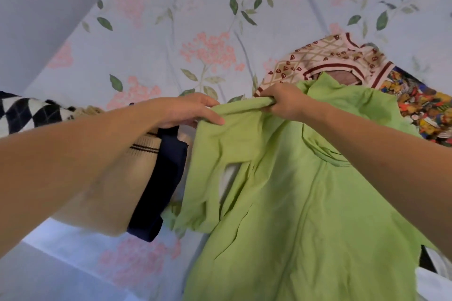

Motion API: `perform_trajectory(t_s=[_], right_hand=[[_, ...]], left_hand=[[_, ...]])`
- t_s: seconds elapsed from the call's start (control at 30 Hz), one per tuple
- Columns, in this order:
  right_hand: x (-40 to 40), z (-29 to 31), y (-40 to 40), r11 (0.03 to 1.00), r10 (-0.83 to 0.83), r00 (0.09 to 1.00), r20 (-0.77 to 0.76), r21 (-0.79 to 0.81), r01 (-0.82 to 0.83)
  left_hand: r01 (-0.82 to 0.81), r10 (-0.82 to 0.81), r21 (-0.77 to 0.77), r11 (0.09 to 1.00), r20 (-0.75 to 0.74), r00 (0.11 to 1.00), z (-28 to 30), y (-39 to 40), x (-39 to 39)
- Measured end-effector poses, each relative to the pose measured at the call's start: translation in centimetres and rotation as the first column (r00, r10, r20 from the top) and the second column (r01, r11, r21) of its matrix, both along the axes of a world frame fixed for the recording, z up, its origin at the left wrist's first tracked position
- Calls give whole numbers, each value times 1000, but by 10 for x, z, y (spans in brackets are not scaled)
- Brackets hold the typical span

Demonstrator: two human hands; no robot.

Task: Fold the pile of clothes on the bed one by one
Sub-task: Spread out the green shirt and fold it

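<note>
Nearest the camera hangs the green shirt (305, 203), thin, creased fabric draping over the bed's near edge. Up at its top edge, the right hand (286, 102) is clenched round a bunched fold, and the left hand (188, 110) pinches the shirt's edge, fingers fairly straight over the cloth. Left of it lie a ribbed cream knit (110, 190) and a navy garment (161, 190). Behind, a patterned pink sweater (318, 58) tops the pile. Beyond stretches the floral bedsheet (195, 19), smooth and open.
</note>
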State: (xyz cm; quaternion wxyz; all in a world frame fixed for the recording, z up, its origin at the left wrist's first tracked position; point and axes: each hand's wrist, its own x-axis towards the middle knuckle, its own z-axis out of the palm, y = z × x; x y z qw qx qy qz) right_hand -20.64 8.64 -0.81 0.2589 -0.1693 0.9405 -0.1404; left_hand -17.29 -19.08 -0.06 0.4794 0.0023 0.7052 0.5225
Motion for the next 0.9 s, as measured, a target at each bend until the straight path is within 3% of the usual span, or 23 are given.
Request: perform_trajectory(t_s=[0.17, 0.23, 0.33, 0.43, 0.6, 0.73, 0.9], right_hand=[[6, 22, 6, 994, -73, 997, -11, 80, 74], [8, 37, -11, 986, -141, 984, 107, -73, 149], [11, 66, -42, 834, -228, 909, 350, -411, 367], [5, 83, -64, 722, -300, 848, 436, -477, 501], [-15, 87, -51, 749, -358, 871, 337, -454, 484], [-25, 83, -67, 833, -371, 896, 244, -339, 437], [-47, 105, -140, 839, -286, 884, 369, -349, 417]], left_hand=[[-47, 44, -24, 999, -126, 991, 50, -8, -26], [-100, 83, -64, 993, -227, 970, 67, -3, -33], [-101, 69, -85, 991, -319, 945, 88, 7, -40], [-2, -43, -141, 990, -316, 948, 107, 2, -46], [301, -338, -233, 924, -134, 932, 128, -25, -73], [327, -362, -253, 911, -108, 926, 134, -59, -91], [304, -358, -280, 910, -167, 918, 150, -106, -114]])
